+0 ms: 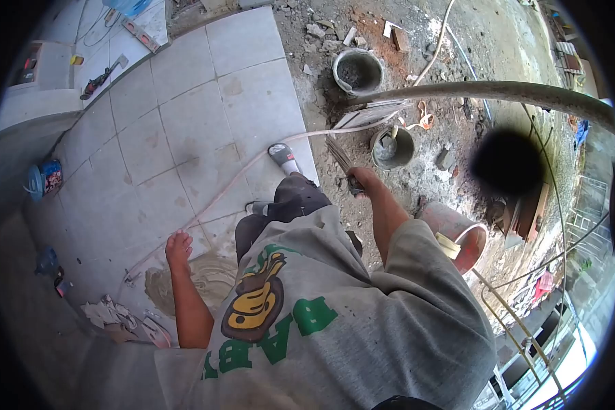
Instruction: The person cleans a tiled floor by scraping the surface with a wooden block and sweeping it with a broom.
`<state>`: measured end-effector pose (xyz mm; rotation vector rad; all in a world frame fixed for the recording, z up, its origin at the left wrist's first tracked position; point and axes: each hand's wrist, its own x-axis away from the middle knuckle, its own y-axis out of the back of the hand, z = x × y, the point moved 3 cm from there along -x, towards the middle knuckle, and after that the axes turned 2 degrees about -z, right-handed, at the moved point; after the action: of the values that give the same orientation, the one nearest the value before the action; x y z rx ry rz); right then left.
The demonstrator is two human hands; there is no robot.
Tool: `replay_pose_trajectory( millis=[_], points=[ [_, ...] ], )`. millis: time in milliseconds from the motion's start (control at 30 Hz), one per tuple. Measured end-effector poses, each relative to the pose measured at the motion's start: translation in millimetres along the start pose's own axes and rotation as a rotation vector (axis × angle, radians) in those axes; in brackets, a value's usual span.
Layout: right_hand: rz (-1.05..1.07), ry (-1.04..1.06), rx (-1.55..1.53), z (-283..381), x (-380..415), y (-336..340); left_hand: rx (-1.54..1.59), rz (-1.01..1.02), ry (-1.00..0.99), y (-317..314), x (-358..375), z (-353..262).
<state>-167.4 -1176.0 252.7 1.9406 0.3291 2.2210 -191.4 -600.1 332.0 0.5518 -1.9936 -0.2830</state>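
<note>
My right hand [363, 179] is closed on the handle of a trowel [342, 158], whose grey blade points up and left over the dirt beside the tiles. My left hand [179, 247] hangs over the tiled floor [184, 116] with its fingers loosely curled; whether they are pressed together is hard to tell, and no object shows in them. Below and right of that hand lies a patch of wet grey mortar [208, 277]. A bucket with grey stuff inside [392, 147] stands just right of the trowel.
A larger dark bucket [357, 71] stands on the rubble. A pale hose [232, 186] crosses the tiles. At my right lies a reddish bucket [468, 246]. A blue and white bucket [44, 179] is at the far left. A level [141, 35] and a power tool [101, 78] lie upper left.
</note>
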Motion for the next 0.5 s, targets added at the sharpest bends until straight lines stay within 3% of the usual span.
replay_pose_trajectory(
  millis=[200, 500],
  points=[
    [-0.113, -0.102, 0.048, -26, -17, 46, -0.204, 0.165, -0.168, -83, 20, -88],
    [-0.294, -0.126, 0.158, -73, -54, 88, -0.404, 0.147, -0.077, -85, 15, -77]
  ],
)
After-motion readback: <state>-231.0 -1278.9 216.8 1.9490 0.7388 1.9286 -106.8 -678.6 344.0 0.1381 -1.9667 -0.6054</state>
